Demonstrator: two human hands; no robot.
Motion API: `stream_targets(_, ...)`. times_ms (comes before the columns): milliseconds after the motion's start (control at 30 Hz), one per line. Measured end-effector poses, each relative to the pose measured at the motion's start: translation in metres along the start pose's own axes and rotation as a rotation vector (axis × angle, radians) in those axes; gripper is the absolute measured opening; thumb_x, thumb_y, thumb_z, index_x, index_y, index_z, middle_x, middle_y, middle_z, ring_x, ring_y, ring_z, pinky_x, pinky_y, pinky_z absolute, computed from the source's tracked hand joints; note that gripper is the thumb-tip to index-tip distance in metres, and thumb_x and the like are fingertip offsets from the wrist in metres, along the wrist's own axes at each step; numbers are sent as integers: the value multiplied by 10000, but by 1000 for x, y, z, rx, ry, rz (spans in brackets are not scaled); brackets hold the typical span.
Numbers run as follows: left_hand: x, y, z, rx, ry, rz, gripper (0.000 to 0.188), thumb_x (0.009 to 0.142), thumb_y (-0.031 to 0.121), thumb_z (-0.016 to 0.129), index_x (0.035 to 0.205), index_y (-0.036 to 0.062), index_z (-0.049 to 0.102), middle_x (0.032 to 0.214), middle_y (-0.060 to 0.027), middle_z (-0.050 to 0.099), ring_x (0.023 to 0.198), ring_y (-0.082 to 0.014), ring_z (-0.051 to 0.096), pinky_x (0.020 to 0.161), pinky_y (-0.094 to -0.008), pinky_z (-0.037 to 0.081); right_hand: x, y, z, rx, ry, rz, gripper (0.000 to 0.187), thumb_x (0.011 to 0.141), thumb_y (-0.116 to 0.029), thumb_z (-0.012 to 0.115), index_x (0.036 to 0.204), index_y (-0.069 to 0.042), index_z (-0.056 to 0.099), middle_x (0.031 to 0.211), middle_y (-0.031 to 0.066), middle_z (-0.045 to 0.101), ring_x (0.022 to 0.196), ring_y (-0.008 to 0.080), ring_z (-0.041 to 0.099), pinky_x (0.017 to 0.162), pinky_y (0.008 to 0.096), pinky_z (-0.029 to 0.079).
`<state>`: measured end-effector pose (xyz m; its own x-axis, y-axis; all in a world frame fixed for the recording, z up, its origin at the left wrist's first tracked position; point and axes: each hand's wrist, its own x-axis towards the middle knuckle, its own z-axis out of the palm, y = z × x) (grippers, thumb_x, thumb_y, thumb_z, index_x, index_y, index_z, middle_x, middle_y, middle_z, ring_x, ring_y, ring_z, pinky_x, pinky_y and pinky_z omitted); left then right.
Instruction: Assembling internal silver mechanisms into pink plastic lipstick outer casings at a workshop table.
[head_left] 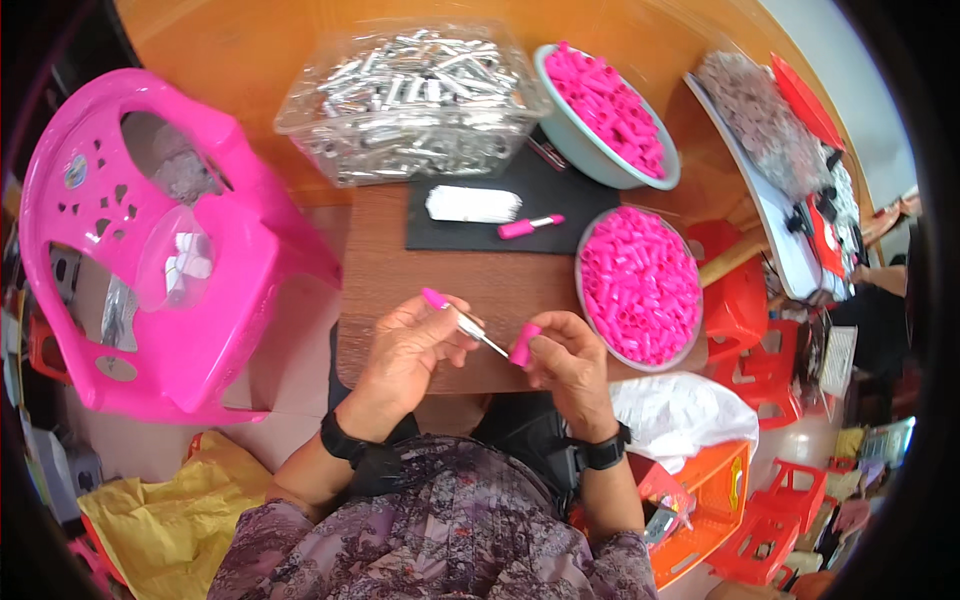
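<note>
Over the near part of the brown table [450, 280], my left hand [405, 350] pinches a slim pen-like piece [468, 324] with a pink end, a silver-white barrel and a thin rod. The rod points down and right toward a pink cap [524, 344], which my right hand [572, 368] grips between thumb and fingers. Rod tip and cap are very close; whether they touch I cannot tell. Beyond my hands, a pink-and-silver piece [530, 226] lies on a black mat [450, 237] beside a row of white sticks [472, 204].
A clear bin [300, 115] full of silver tubes stands at the back. To the right, a pale blue basin [575, 150] and a round bowl [583, 300] hold pink caps. A pink plastic chair [180, 350] stands left, a yellow bag [170, 510] lower left, an orange crate [705, 520] lower right.
</note>
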<state>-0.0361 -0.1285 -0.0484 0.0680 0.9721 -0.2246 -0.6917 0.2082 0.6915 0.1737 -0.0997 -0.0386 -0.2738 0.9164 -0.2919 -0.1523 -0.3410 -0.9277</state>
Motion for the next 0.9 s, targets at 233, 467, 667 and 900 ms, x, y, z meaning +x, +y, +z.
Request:
stream_targets(233,-12,2,10,-34,-14,98,215,938,146,557,1077,-18,574,992,-191,653,839,-230,656,655,-307,512,-12,5,11,177,-62,-221,425,841,-3,637,1231,52,477,956,105,626,789,108,585,676,214,465)
stream_targets(467,-16,5,21,-22,9,160,236,932,146,566,1093,-27,566,995,-205,651,832,-240,655,659,-314,512,-17,11,12,-237,-135,-430,229,839,-23,655,1066,-13,617,990,48,597,888,125,573,762,249,469)
stream_targets(667,-20,6,26,156,17,266,231,903,130,603,1069,-29,577,1001,-200,647,775,-190,619,679,-289,509,-21,16,16,-443,-48,-473,204,821,2,645,1024,4,622,932,86,615,800,166,576,672,271,466)
stream_targets(900,-27,4,29,323,-7,334,282,868,110,660,1110,-24,603,1062,-106,641,991,-147,591,865,-262,475,-15,33,11,-591,20,-580,286,767,36,684,1045,-17,645,914,68,599,780,149,538,675,251,428)
